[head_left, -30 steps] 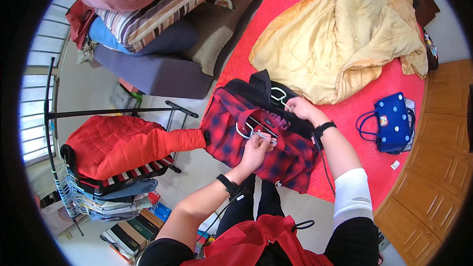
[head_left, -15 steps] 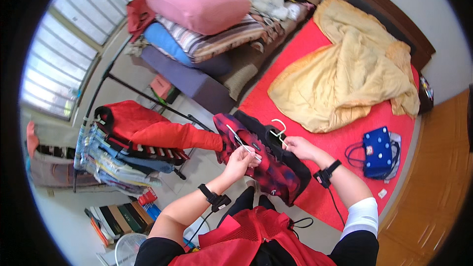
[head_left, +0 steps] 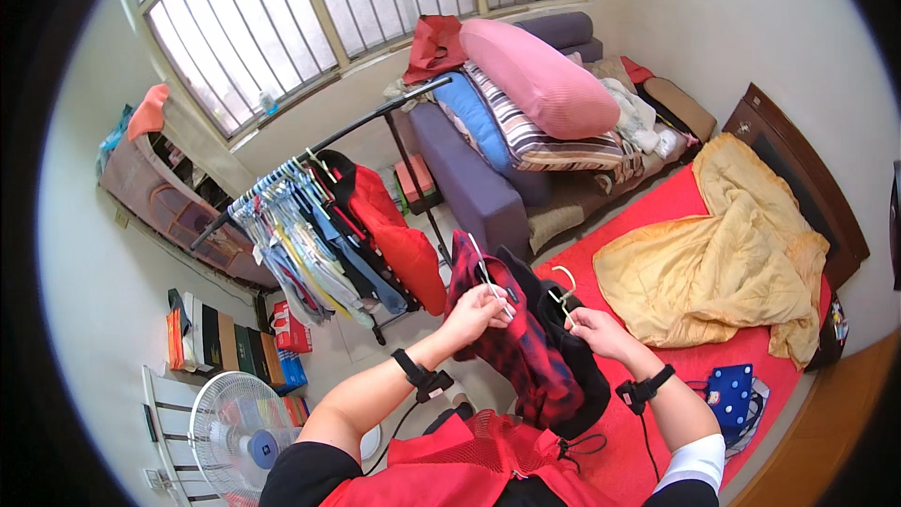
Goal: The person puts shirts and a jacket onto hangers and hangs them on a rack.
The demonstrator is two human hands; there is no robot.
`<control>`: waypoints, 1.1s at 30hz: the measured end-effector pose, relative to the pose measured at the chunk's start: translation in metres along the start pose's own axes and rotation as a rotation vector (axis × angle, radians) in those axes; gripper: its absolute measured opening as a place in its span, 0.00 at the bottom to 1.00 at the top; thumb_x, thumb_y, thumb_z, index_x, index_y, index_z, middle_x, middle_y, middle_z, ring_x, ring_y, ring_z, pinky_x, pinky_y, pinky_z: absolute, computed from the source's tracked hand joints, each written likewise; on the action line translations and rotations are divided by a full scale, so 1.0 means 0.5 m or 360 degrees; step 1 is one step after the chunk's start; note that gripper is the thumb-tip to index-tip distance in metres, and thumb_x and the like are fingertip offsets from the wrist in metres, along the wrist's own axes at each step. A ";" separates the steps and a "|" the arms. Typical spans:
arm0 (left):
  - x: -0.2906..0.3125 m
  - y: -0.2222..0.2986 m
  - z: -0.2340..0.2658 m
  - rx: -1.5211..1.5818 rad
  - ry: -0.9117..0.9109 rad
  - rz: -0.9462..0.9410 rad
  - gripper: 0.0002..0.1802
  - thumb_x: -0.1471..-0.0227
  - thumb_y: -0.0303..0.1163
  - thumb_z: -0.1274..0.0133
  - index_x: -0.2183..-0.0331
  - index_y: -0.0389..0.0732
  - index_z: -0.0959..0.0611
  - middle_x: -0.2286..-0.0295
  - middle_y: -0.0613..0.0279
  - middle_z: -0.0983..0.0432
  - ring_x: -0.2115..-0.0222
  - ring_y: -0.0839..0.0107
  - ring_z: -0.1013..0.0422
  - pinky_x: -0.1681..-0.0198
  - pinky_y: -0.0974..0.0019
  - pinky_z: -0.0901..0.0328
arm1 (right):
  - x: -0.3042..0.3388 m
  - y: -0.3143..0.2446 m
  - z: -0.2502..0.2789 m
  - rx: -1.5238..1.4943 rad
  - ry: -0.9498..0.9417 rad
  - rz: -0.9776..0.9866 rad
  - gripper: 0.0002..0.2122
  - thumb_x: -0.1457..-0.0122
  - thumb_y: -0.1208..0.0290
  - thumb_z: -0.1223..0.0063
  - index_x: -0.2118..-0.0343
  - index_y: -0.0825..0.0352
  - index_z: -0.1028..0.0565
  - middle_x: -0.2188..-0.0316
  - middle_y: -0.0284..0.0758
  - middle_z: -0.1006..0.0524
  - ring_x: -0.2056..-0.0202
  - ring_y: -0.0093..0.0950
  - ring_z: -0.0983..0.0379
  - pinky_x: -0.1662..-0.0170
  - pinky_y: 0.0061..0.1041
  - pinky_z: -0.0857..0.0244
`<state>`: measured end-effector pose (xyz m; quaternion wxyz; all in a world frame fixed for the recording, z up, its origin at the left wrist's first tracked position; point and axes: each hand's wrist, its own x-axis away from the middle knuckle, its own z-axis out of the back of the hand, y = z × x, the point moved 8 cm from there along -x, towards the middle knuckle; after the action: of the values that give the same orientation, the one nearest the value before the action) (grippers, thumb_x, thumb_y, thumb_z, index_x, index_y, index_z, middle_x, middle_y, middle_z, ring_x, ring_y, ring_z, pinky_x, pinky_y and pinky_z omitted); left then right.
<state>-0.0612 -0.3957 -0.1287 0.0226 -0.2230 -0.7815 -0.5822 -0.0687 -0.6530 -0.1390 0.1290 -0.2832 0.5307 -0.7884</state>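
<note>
My left hand [head_left: 477,314] is closed round a white hanger [head_left: 483,265], from which a red and black plaid shirt [head_left: 533,364] hangs. My right hand [head_left: 601,332] pinches a pale hanger [head_left: 567,297] whose hook points up. A black garment [head_left: 587,377] hangs just right of the plaid shirt, beneath the pale hanger. The two garments overlap in front of my body, between the clothes rack and the bed. Folds of cloth hide most of the hangers' shoulders.
A black rack [head_left: 373,115] at left bears many clothes on hangers, a red jacket [head_left: 389,235] at its near end. Right is a red-covered bed [head_left: 648,253] with a yellow quilt [head_left: 718,258]. A cushion-piled sofa [head_left: 474,183] stands behind; a fan [head_left: 235,427] sits lower left.
My view has swung up and left, bringing more of the rack, the window and the fan into sight. Both hands keep their hangers, and the garments hang close together.
</note>
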 end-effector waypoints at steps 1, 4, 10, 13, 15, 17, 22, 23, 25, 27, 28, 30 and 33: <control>0.005 0.011 0.033 0.0001 0.0023 -0.0056 0.09 0.33 0.30 0.49 0.53 0.40 0.26 0.64 0.59 0.18 0.66 0.72 0.21 0.59 0.65 0.24 | -0.017 -0.031 -0.012 0.0083 -0.0016 0.0011 0.04 0.35 0.79 0.49 0.60 0.69 0.24 0.67 0.26 0.26 0.62 0.17 0.30 0.55 0.22 0.34; 0.010 0.060 0.105 -0.0023 0.0088 -0.0062 0.10 0.33 0.32 0.49 0.53 0.40 0.25 0.64 0.61 0.19 0.67 0.73 0.22 0.60 0.66 0.24 | -0.087 -0.091 -0.045 0.0042 -0.0019 0.0098 0.04 0.35 0.78 0.49 0.60 0.69 0.24 0.67 0.25 0.25 0.62 0.17 0.30 0.55 0.22 0.34; 0.020 0.161 0.218 -0.0068 0.0072 -0.0124 0.12 0.32 0.35 0.49 0.50 0.42 0.24 0.64 0.66 0.20 0.65 0.77 0.24 0.60 0.70 0.26 | -0.207 -0.222 -0.109 -0.0090 -0.0096 0.0115 0.06 0.36 0.79 0.49 0.58 0.69 0.24 0.67 0.26 0.25 0.62 0.18 0.30 0.56 0.22 0.33; 0.021 0.210 0.267 -0.0058 0.0047 -0.0153 0.12 0.31 0.35 0.49 0.50 0.42 0.24 0.63 0.68 0.21 0.65 0.78 0.24 0.58 0.70 0.27 | -0.265 -0.279 -0.137 -0.0036 -0.0087 0.0153 0.05 0.36 0.79 0.49 0.59 0.69 0.24 0.67 0.26 0.25 0.63 0.18 0.31 0.57 0.21 0.34; 0.012 0.234 0.297 -0.0079 0.0069 -0.0179 0.13 0.31 0.36 0.50 0.49 0.42 0.24 0.64 0.69 0.21 0.65 0.79 0.25 0.59 0.72 0.29 | -0.302 -0.304 -0.149 -0.0010 -0.0058 0.0181 0.05 0.36 0.78 0.49 0.59 0.69 0.24 0.67 0.26 0.25 0.64 0.17 0.31 0.58 0.21 0.34; 0.001 0.249 0.327 -0.0084 0.0084 -0.0190 0.14 0.31 0.36 0.50 0.48 0.42 0.24 0.64 0.70 0.22 0.65 0.79 0.26 0.59 0.72 0.29 | -0.336 -0.338 -0.165 0.0040 0.0009 0.0193 0.05 0.35 0.78 0.49 0.58 0.68 0.24 0.67 0.26 0.26 0.64 0.17 0.31 0.58 0.20 0.35; -0.051 0.285 0.361 -0.0140 0.0080 -0.0262 0.15 0.33 0.35 0.50 0.48 0.41 0.24 0.64 0.69 0.22 0.66 0.79 0.27 0.61 0.73 0.31 | -0.392 -0.385 -0.186 -0.0004 -0.0032 0.0183 0.04 0.34 0.79 0.49 0.59 0.68 0.25 0.67 0.24 0.26 0.64 0.16 0.32 0.57 0.19 0.35; -0.062 0.292 0.367 -0.0139 0.0076 -0.0272 0.15 0.33 0.35 0.50 0.48 0.41 0.24 0.64 0.69 0.22 0.66 0.79 0.27 0.61 0.73 0.31 | -0.404 -0.395 -0.186 0.0002 -0.0042 0.0208 0.05 0.34 0.78 0.50 0.58 0.69 0.25 0.66 0.24 0.27 0.63 0.16 0.32 0.56 0.19 0.35; -0.079 0.311 0.375 -0.0123 0.0080 -0.0336 0.15 0.33 0.35 0.49 0.48 0.40 0.24 0.65 0.69 0.22 0.66 0.79 0.28 0.62 0.72 0.32 | -0.423 -0.416 -0.180 0.0012 -0.0060 0.0232 0.05 0.34 0.79 0.50 0.58 0.69 0.25 0.66 0.24 0.27 0.63 0.16 0.32 0.56 0.19 0.36; -0.090 0.325 0.379 -0.0086 0.0088 -0.0359 0.16 0.33 0.35 0.49 0.48 0.40 0.24 0.65 0.69 0.21 0.67 0.79 0.28 0.63 0.73 0.32 | -0.436 -0.438 -0.175 0.0027 -0.0102 0.0260 0.04 0.34 0.79 0.50 0.58 0.69 0.25 0.66 0.24 0.27 0.62 0.16 0.32 0.55 0.19 0.36; -0.098 0.333 0.381 -0.0060 0.0091 -0.0390 0.16 0.33 0.34 0.49 0.48 0.39 0.24 0.66 0.69 0.21 0.67 0.79 0.28 0.64 0.73 0.32 | -0.445 -0.441 -0.168 0.0038 -0.0097 0.0261 0.04 0.34 0.79 0.50 0.58 0.69 0.25 0.66 0.24 0.27 0.62 0.16 0.32 0.55 0.19 0.36; -0.114 0.334 0.390 -0.0029 0.0125 -0.0402 0.16 0.34 0.34 0.48 0.48 0.39 0.24 0.66 0.69 0.22 0.68 0.80 0.29 0.66 0.75 0.34 | -0.465 -0.445 -0.149 -0.0005 -0.0051 0.0254 0.04 0.36 0.80 0.49 0.59 0.69 0.25 0.67 0.23 0.26 0.64 0.16 0.32 0.57 0.19 0.35; -0.131 0.331 0.438 -0.0138 0.0257 -0.0575 0.16 0.35 0.33 0.48 0.48 0.38 0.24 0.67 0.70 0.23 0.70 0.81 0.30 0.69 0.76 0.37 | -0.508 -0.452 -0.156 -0.0013 -0.0114 0.0274 0.04 0.36 0.80 0.48 0.60 0.69 0.24 0.67 0.23 0.26 0.64 0.15 0.32 0.58 0.19 0.35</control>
<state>0.1087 -0.1783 -0.0697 -0.0291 -0.0325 -0.7786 -0.6260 0.1126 -0.3741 -0.0338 0.2140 -0.2650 0.5514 -0.7616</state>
